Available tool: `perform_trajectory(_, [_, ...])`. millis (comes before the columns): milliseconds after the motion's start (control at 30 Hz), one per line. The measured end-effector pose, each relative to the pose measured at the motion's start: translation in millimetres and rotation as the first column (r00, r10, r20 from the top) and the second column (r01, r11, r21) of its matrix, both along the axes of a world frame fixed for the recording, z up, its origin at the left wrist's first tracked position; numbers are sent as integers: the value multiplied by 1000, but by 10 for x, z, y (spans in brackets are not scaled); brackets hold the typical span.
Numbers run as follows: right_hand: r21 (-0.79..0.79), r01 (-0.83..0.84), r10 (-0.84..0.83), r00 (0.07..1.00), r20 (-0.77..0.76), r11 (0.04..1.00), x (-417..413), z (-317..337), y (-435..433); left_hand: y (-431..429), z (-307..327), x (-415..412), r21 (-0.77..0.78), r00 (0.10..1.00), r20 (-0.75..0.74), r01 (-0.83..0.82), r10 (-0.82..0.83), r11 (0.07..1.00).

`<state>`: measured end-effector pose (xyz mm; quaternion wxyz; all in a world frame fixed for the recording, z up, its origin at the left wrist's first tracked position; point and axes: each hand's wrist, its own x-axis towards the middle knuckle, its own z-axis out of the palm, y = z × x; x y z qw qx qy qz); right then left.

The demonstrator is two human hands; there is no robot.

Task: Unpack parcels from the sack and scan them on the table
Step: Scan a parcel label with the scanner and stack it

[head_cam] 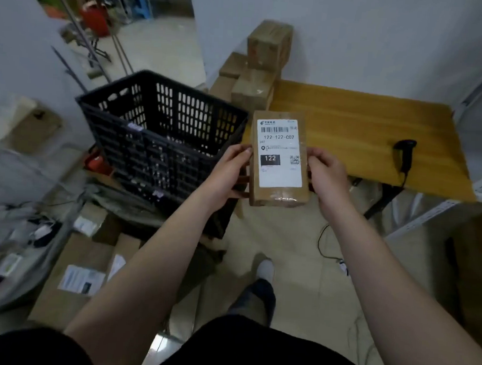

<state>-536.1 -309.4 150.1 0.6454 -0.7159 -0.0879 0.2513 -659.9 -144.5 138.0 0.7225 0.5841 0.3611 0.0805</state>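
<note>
I hold a small brown cardboard parcel [280, 159] in the air, its white shipping label with barcode and "122" facing up. My left hand [229, 172] grips its left edge and my right hand [328, 174] grips its right edge. The parcel hangs over the near left corner of the wooden table [357, 121]. A black handheld scanner [404, 154] lies on the table's right part, its cable hanging over the front edge. A grey sack [22, 221] lies on the floor at the left with parcels around it.
A black slatted plastic crate [158, 139] stands left of the table. Several cardboard boxes [257, 68] are stacked against the wall at the table's far left. More boxes [78, 274] lie on the floor at lower left. A white metal shelf [456, 204] stands at right.
</note>
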Motion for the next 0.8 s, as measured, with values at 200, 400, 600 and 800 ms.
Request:
perform_trajectory(200, [-104, -103, 103, 995, -5, 989, -893, -163, -102, -227, -119, -1064, -1, 992, -92, -82, 82, 997])
perform_trajectory(400, [-118, -201, 201, 979, -20, 972, -1565, -172, 128, -148, -71, -1825, -16, 982, -114, -155, 152, 988])
perform_trajectory(600, [-202, -332, 329, 943, -53, 921, -2275, -324, 777, 253, -158, -2740, -19, 952, -211, -231, 222, 973])
perform_trajectory(800, [-188, -412, 373, 904, -210, 892, -3220, -725, 1571, 941, -440, -3832, -14, 933, -282, -238, 225, 971])
